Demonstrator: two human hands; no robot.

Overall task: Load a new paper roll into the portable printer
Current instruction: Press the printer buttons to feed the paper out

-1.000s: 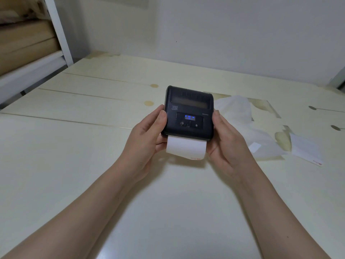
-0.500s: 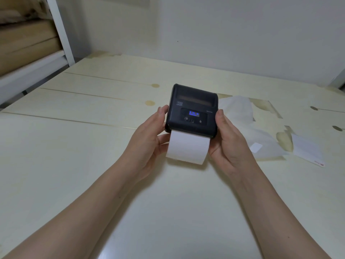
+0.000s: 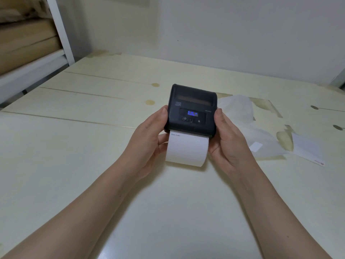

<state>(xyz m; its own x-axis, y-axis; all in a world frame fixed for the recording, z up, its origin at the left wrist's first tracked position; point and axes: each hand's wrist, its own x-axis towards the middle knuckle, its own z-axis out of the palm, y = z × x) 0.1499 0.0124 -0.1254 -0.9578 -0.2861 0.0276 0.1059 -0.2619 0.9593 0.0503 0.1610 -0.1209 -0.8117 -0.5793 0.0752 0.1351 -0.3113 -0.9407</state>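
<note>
A black portable printer (image 3: 192,109) with a lit blue display is held above the table, its lid closed. A strip of white paper (image 3: 186,149) hangs out of its front slot toward me, with a small line of print near the top. My left hand (image 3: 147,135) grips the printer's left side, thumb on the upper edge. My right hand (image 3: 228,141) grips its right side the same way. The paper roll itself is hidden inside the printer.
The cream wooden table (image 3: 93,146) has knots and seams. Crumpled clear wrapping (image 3: 248,128) lies right of the printer, with a white paper slip (image 3: 308,152) beyond it. A white shelf frame (image 3: 59,30) stands at the far left.
The paper strip has grown longer out of the slot, and a printed line now shows on it. The printer has tilted up a little toward me; both hands keep their grip.
</note>
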